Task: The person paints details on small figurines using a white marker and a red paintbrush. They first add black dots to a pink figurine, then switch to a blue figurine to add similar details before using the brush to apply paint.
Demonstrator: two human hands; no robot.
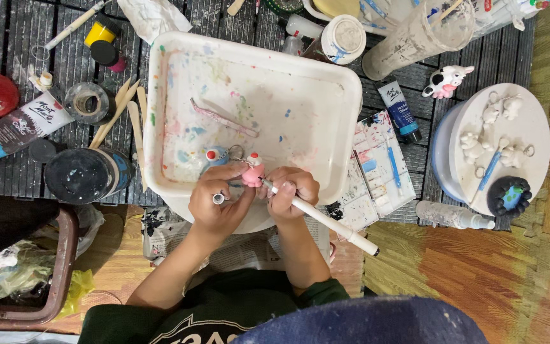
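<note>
Left hand [216, 202], ring on one finger, pinching a small pink clay figurine [253, 171] with a red-and-white cap, a metal key ring [236, 151] at its top. Right hand [289, 190] closed around a long white brush handle [321, 220], its tip touching the figurine's lower side. Just left of the grip, a second small figurine, blue with a red cap [213, 156]. Under and beyond the grip, a white square plastic tray [300, 95] smeared with pastel paint. Well to the right of the grip, a round white board [529, 124] carrying unpainted white figurines [472, 146]. Far left of the grip, a black-lidded jar [84, 174].
</note>
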